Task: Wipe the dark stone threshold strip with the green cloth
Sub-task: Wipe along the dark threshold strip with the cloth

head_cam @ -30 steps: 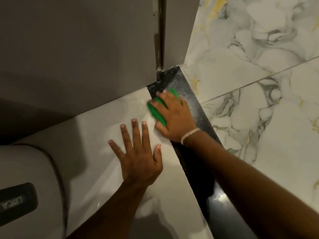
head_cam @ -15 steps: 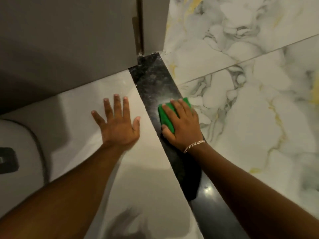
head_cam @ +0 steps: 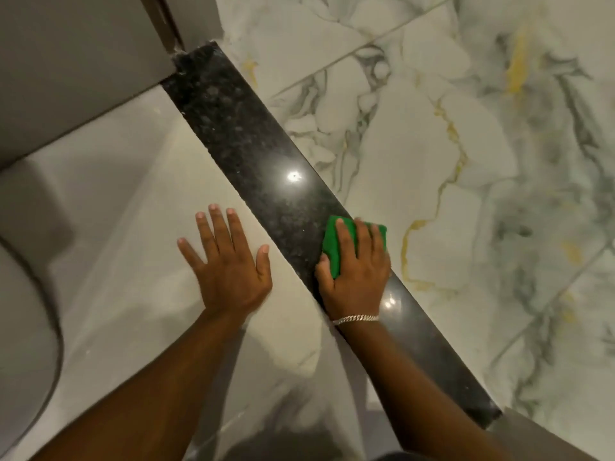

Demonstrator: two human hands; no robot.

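Observation:
The dark speckled stone threshold strip [head_cam: 239,128] runs diagonally from the door frame at top left down to the lower right. My right hand [head_cam: 356,274], with a bracelet on the wrist, lies flat on the green cloth [head_cam: 332,242] and presses it onto the strip about midway along. The cloth's far corner reaches over the strip's right edge. My left hand [head_cam: 229,264] rests flat, fingers spread, on the pale floor tile just left of the strip. It holds nothing.
A grey door and door frame [head_cam: 83,61] stand at top left, where the strip ends. White marble tiles with gold and grey veins [head_cam: 466,144] lie to the right. A rounded white fixture [head_cam: 23,327] sits at the left edge.
My right hand has slid the green cloth along the strip, away from the door frame and toward me. My left hand has stayed planted on the pale tile. The view has shifted.

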